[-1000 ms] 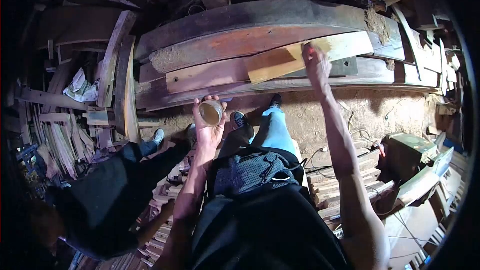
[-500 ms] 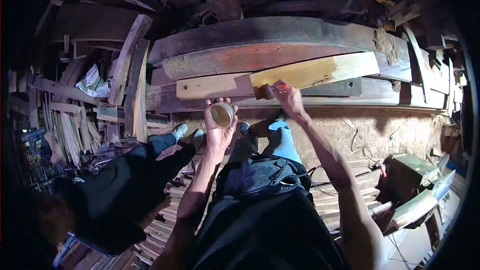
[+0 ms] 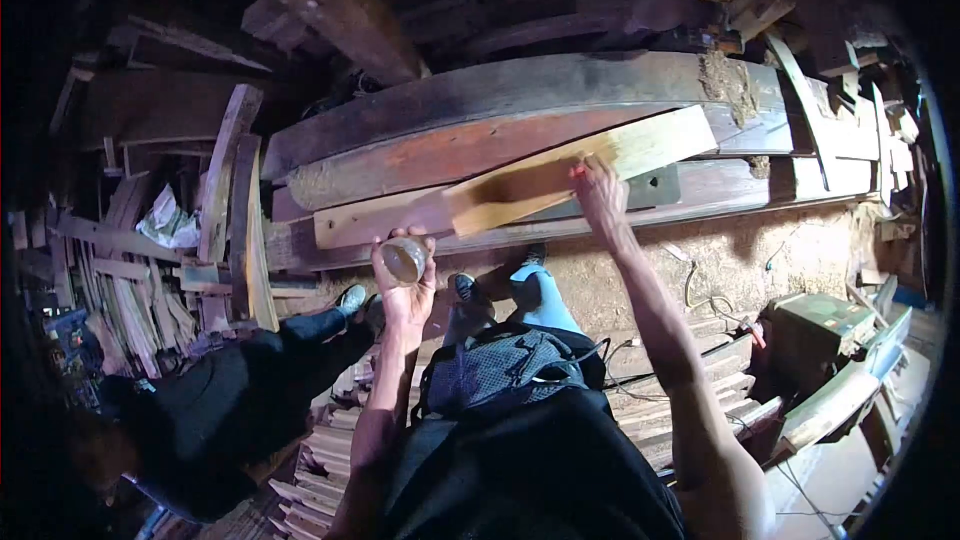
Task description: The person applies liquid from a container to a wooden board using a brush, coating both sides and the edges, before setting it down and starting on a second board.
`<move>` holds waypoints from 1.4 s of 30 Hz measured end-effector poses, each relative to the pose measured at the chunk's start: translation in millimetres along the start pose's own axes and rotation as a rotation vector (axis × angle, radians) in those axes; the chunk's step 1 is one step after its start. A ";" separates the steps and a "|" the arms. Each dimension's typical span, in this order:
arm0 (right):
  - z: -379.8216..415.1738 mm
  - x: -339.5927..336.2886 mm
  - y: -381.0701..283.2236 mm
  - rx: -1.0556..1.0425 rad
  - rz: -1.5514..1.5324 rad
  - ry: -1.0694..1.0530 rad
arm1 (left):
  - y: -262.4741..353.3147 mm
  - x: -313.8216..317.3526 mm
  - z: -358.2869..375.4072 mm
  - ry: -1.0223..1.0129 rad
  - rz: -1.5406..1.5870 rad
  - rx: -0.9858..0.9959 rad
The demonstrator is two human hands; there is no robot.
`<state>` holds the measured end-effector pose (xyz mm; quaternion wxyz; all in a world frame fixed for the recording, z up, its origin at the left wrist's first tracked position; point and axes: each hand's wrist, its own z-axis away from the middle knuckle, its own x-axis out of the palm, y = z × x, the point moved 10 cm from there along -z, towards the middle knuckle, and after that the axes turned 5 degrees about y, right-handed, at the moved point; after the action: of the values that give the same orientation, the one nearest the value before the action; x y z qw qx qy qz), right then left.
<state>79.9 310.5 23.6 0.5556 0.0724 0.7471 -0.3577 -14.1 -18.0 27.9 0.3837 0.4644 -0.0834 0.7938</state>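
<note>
My left hand is wrapped from below around a small round cup, its open mouth facing up. A brownish liquid seems to be inside. In my right hand is a paintbrush with a red handle; the fingers hide most of it. The brush is over the pale wooden board, which lies at a slant across the bench. A darker, wet-looking patch covers part of the board's left half. Below it lie a second pale board with a hole and a dark board.
Long thick beams form the bench. Another person in dark clothes is at my left. Stacked timber stands on the left, with a plastic bag on it. A greenish metal box and cables lie at the right.
My right hand has moved along the board with the brush, away from its left end. The whole view has shifted; my left hand still holds the cup below the boards.
</note>
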 end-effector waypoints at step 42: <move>-23.6 -80.4 208.1 0.085 -0.457 0.359 | -51.7 27.7 2.1 -0.064 0.014 -0.060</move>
<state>196.7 501.0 3.0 0.3160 -0.0124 0.8146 -0.4862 15.2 31.5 39.6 0.3893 0.4772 -0.1227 0.7782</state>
